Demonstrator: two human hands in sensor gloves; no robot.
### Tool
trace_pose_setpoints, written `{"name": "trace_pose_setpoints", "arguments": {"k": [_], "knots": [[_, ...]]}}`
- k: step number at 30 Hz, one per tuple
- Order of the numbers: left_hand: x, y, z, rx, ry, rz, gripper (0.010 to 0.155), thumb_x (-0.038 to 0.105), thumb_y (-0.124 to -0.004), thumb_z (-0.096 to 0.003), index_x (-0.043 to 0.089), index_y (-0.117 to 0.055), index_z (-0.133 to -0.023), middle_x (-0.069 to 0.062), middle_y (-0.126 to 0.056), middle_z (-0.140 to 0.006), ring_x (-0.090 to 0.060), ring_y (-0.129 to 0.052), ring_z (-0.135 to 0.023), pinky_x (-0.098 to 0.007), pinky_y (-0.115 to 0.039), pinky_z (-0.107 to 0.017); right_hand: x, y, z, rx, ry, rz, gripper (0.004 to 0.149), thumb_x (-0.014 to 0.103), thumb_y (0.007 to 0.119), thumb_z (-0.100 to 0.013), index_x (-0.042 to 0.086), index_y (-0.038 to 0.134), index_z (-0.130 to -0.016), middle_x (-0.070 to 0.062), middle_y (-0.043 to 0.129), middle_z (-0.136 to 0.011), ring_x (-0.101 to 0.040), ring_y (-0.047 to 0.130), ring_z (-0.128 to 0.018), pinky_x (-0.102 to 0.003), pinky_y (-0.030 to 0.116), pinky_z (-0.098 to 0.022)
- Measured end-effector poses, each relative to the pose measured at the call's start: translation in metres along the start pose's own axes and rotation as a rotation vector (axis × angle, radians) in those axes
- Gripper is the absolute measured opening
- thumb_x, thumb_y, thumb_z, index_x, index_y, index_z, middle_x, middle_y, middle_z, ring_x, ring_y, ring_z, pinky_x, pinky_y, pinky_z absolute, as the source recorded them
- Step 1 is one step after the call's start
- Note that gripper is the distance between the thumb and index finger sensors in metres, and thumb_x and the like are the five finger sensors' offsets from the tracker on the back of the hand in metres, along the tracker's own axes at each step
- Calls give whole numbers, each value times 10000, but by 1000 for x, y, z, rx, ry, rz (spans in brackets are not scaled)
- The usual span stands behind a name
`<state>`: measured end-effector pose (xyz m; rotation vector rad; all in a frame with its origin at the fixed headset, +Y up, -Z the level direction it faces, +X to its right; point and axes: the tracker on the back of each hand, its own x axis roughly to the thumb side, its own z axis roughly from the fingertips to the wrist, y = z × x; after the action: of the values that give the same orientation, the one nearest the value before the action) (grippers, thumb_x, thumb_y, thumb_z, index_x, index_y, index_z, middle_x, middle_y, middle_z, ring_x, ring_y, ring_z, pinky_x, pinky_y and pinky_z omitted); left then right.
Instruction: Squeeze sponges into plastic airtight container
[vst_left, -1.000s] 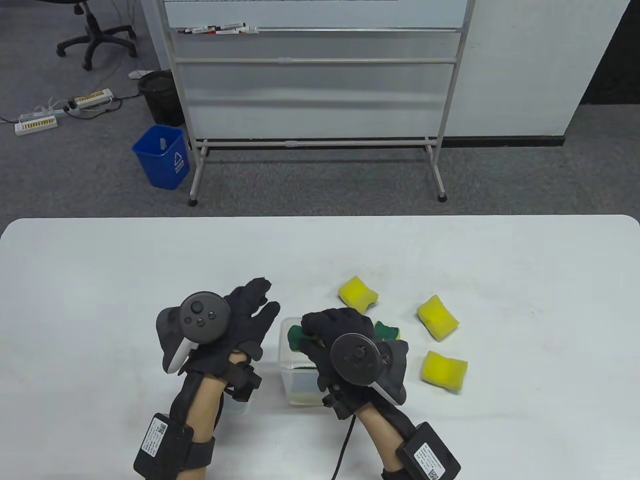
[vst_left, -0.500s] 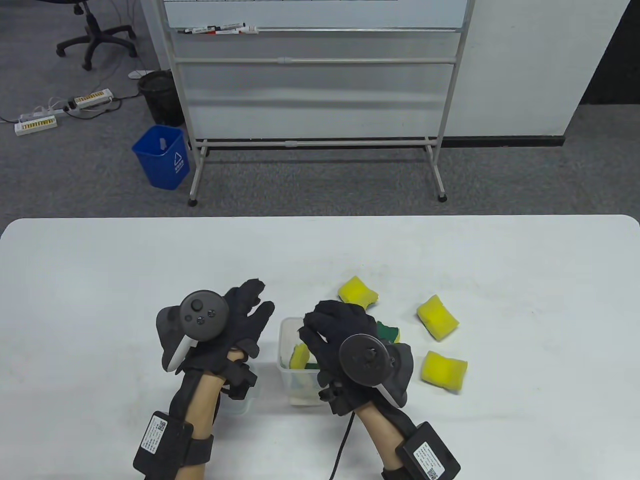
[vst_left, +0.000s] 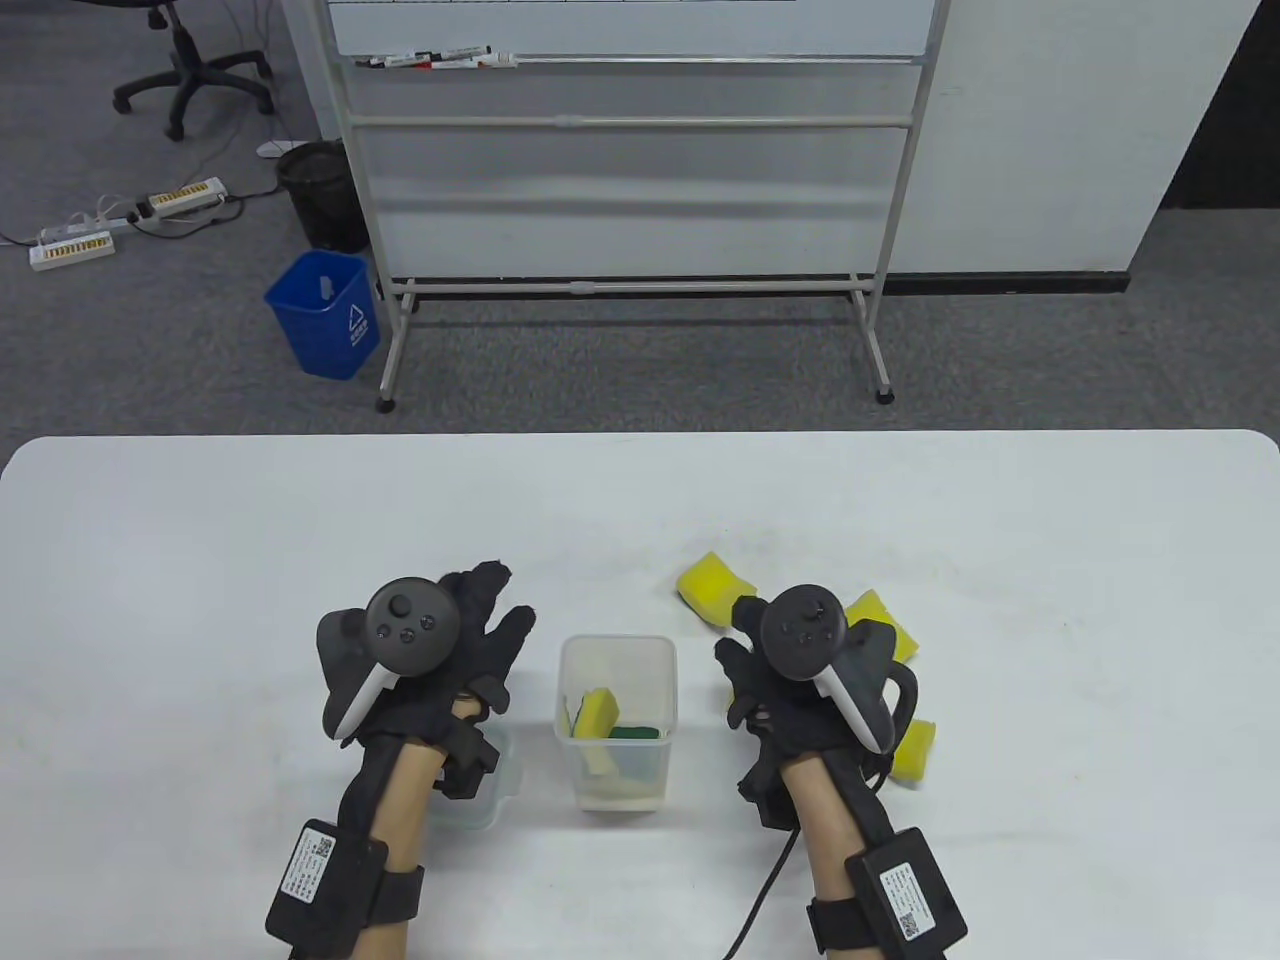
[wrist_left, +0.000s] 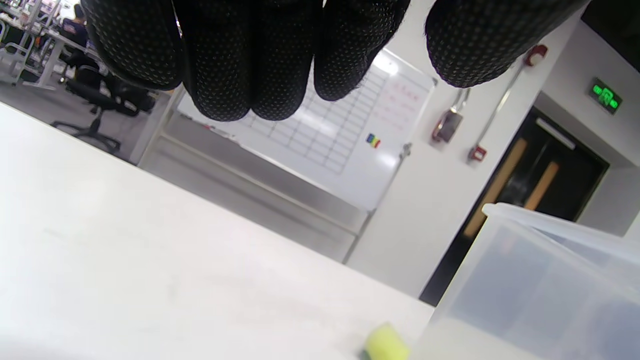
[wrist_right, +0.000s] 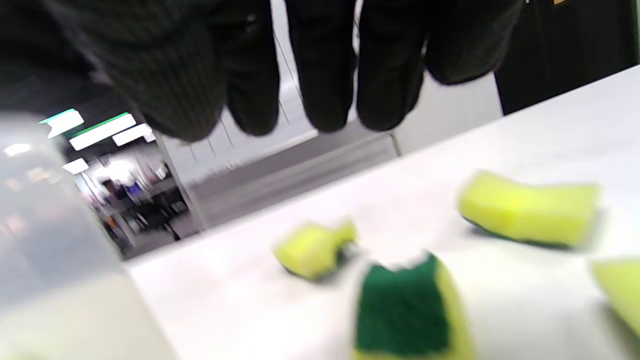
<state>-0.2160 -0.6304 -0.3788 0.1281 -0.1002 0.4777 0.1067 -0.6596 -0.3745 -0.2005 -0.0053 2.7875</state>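
Observation:
A clear plastic container (vst_left: 617, 655) stands upright on the white table between my hands. It holds a yellow and green sponge (vst_left: 598, 712), with more green beside it. My left hand (vst_left: 485, 625) lies open and empty, palm down, just left of the container. My right hand (vst_left: 742, 660) is open and empty, right of the container. In the right wrist view its fingers (wrist_right: 320, 75) hang over a green-faced sponge (wrist_right: 405, 310) without touching it. Yellow sponges lie around it: one behind (vst_left: 706, 585), one partly hidden by the tracker (vst_left: 885, 620), one at the right (vst_left: 915, 752).
A clear lid (vst_left: 485, 795) lies under my left wrist. The container wall (wrist_left: 540, 295) fills the right of the left wrist view. Past the table's far edge stand a whiteboard stand (vst_left: 630, 200) and a blue bin (vst_left: 325, 312).
My right hand let go of the sponge in the container, lifted out and moved right over the sponges on the table. My left hand has barely moved.

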Motion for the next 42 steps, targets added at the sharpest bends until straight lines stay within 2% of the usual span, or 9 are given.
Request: {"name": "trace_pose_setpoints", "arguments": {"k": [5,7,11,13,20,26,32,38,42], "knots": [[-1,-2,-1,-25,5,0,673,556,-717,-494,182,-637,-1048,-190,-737,-1069,-437,-774,-942,-615,-696,-674,-8,53,-17,197,42,188,647,511,839,-466,413,657,-1079,-165,443,-1216,-560,642,-1032,-662,554,-719],[-1,-1,-1,-33,11,-5,676,556,-715,-495,185,-631,-1052,-190,-724,-1078,-441,-761,-951,-618,-689,-678,-10,67,-20,231,46,216,654,525,828,-463,429,632,-1080,-167,376,-1218,-570,636,-1029,-662,553,-718],[-2,-2,-1,-46,19,-37,682,560,-712,-496,190,-618,-1061,-194,-696,-1097,-450,-734,-970,-626,-676,-684,-17,86,-22,262,53,240,621,521,827,-458,393,707,-1054,-178,407,-1203,-529,713,-998,-643,581,-711],[-2,-3,-1,-52,18,-36,683,562,-710,-496,192,-615,-1063,-197,-689,-1100,-451,-727,-974,-627,-674,-685,-17,87,-21,211,46,237,617,516,844,-442,351,757,-1031,-181,456,-1190,-519,745,-972,-635,594,-703],[0,0,0,-35,-5,5,680,563,-709,-495,192,-623,-1058,-195,-688,-1099,-449,-729,-973,-625,-675,-686,-18,59,-20,139,71,114,622,532,848,-434,323,779,-1015,-165,562,-1169,-508,803,-936,-619,637,-688],[7,18,7,26,-68,189,664,561,-710,-497,194,-644,-1046,-179,-711,-1089,-434,-749,-965,-617,-687,-682,-22,-2,-8,42,36,-306,622,523,835,-449,321,761,-1033,-184,592,-1157,-506,819,-914,-616,650,-673],[28,36,20,63,-197,410,641,557,-713,-501,191,-678,-1027,-149,-770,-1062,-410,-799,-941,-604,-710,-674,-6,-58,27,-153,-224,-723,614,545,781,-472,326,747,-1045,-171,595,-1158,-500,821,-910,-610,651,-672],[61,37,32,-24,-386,593,638,569,-710,-505,205,-673,-1029,-124,-787,-1058,-386,-816,-942,-592,-722,-676,40,-62,60,-194,-534,-871,610,562,769,-466,349,748,-1037,-154,598,-1160,-474,826,-921,-600,653,-683],[68,33,34,-64,-443,668,665,571,-725,-504,196,-626,-1044,-129,-774,-1059,-387,-815,-939,-590,-728,-671,60,-53,74,-224,-628,-900,635,569,770,-457,347,714,-1049,-154,592,-1157,-467,826,-925,-597,652,-687]]}}
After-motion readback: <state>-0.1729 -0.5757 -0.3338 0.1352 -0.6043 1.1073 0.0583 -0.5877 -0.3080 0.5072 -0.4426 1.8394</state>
